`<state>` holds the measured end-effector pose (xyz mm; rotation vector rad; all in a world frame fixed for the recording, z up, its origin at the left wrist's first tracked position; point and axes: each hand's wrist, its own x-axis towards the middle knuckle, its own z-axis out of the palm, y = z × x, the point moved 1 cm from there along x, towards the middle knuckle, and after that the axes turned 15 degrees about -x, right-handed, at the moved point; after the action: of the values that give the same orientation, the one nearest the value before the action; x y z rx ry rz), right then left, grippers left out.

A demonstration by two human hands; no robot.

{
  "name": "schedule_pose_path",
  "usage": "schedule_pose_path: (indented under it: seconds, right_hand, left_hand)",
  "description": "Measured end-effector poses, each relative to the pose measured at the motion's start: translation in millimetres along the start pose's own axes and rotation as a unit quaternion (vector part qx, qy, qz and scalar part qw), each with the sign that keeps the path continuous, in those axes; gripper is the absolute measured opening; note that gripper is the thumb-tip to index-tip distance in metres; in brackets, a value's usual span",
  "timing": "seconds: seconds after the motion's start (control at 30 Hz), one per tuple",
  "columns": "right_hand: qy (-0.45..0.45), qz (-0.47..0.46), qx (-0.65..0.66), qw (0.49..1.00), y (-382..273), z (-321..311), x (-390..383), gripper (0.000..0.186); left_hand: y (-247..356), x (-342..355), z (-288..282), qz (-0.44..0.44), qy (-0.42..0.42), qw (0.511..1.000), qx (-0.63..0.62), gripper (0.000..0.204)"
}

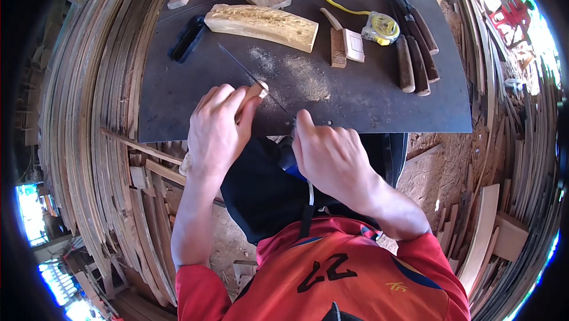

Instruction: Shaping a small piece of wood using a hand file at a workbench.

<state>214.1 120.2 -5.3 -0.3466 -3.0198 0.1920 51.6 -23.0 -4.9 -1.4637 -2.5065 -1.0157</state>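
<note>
My left hand (pixel 219 125) is closed on a small piece of wood (pixel 259 90), whose pale end shows past the fingertips near the table's front edge. My right hand (pixel 333 149) is closed at the near end of a long, thin, dark metal blade (pixel 240 65). That blade slants up and left, against or just beside the wood piece. Its handle is hidden in my fist, and whether it is a saw or a file I cannot tell. Fine sawdust (pixel 308 78) lies on the dark tabletop (pixel 195 110) beyond my hands.
A rough wood block (pixel 261 24) lies beyond my hands, beside a dark blue object (pixel 187 39). Right of it are small wood blocks (pixel 347 46), a yellow tape measure (pixel 381 27) and several wooden-handled tools (pixel 415 63). Stacked wood strips (pixel 89 96) flank the table.
</note>
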Motion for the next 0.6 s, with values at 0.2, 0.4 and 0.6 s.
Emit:
schedule_pose_path:
  seconds: [0.2,0.4,0.6]
  right_hand:
    - [0.045,0.005,0.036,0.998,6.4,4.0,-28.1,0.019]
    - [0.017,0.004,0.011,1.0,2.2,-2.1,-15.2,0.017]
    - [0.015,0.01,0.004,1.0,-1.7,-0.1,-11.6,0.018]
  left_hand:
    - [12.2,-8.8,1.8,-0.001,0.001,1.0,0.029,0.02]
    - [9.0,-3.8,6.0,0.002,0.037,0.999,0.006,0.017]
    - [6.5,-5.8,7.5,-0.019,0.031,0.999,0.003,0.015]
